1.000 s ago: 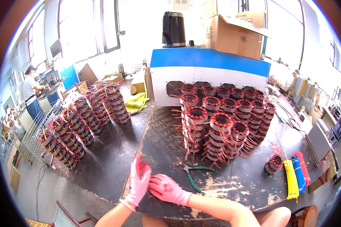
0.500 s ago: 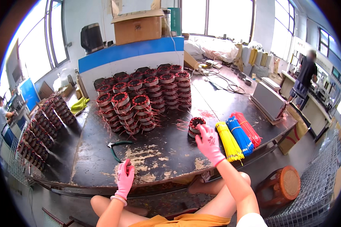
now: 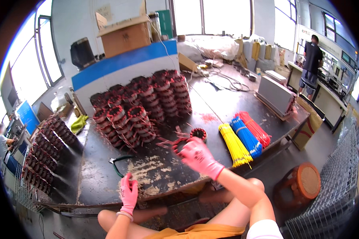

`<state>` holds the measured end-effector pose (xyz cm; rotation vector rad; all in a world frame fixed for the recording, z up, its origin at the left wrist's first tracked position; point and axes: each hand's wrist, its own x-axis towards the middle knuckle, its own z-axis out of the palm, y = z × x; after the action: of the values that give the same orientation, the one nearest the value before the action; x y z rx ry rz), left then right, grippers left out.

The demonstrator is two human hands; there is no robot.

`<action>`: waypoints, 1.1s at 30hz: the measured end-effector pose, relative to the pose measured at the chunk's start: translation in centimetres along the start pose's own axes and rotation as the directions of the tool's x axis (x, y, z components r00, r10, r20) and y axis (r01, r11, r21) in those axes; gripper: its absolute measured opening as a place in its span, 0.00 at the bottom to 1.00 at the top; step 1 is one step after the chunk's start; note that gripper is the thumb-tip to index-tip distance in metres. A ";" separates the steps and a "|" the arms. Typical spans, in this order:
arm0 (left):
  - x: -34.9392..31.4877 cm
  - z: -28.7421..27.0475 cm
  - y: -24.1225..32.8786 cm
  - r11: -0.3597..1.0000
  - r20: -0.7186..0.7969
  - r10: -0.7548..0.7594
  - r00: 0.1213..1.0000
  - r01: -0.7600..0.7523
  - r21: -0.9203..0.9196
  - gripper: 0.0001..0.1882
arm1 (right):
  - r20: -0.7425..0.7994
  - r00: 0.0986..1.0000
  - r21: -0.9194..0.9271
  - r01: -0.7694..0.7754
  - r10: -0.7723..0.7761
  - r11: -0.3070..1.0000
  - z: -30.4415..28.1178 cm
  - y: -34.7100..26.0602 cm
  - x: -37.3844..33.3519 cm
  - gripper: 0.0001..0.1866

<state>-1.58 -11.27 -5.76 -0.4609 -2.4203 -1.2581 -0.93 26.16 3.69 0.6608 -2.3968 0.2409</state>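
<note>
With our pink-gloved right hand [image 3: 199,158] we pinch a ring-shaped, red-wound metal core [image 3: 178,146] over the dark counter [image 3: 97,171], inward of its front edge, probably sideways to keep its red wires [image 3: 166,143] free, while our pink-gloved left hand [image 3: 128,194], its grip too unclear to tell, hovers near that edge.

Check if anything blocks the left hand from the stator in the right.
Nothing visible: only scuffed tabletop lies between the left hand and the wound stator in the right hand. Green pliers lie off that line.
</note>
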 end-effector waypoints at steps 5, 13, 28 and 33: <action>-2.0 2.4 4.6 0.936 -0.092 0.351 0.932 -0.347 0.062 0.28 | 0.032 0.996 0.194 0.074 -0.081 0.978 5.2 -11.2 -1.2 0.13; -2.1 3.5 6.9 0.830 0.239 0.399 0.885 -0.460 0.316 0.31 | 0.078 0.956 0.368 -0.291 0.283 0.883 3.4 -7.7 -4.2 0.23; 0.3 1.6 10.1 0.895 0.395 0.263 0.880 -0.376 0.241 0.22 | -0.381 0.582 -0.194 -0.810 0.718 0.553 -8.0 2.1 -12.6 0.08; 1.5 3.3 11.8 0.874 0.332 0.311 0.891 -0.406 0.269 0.25 | 0.094 0.174 0.099 -0.981 0.980 0.165 -9.1 5.2 -24.3 0.24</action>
<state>1.81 -1.87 1.54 -0.9924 -2.5405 -0.6421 17.57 43.32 -4.29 -1.0602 -2.4290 0.9533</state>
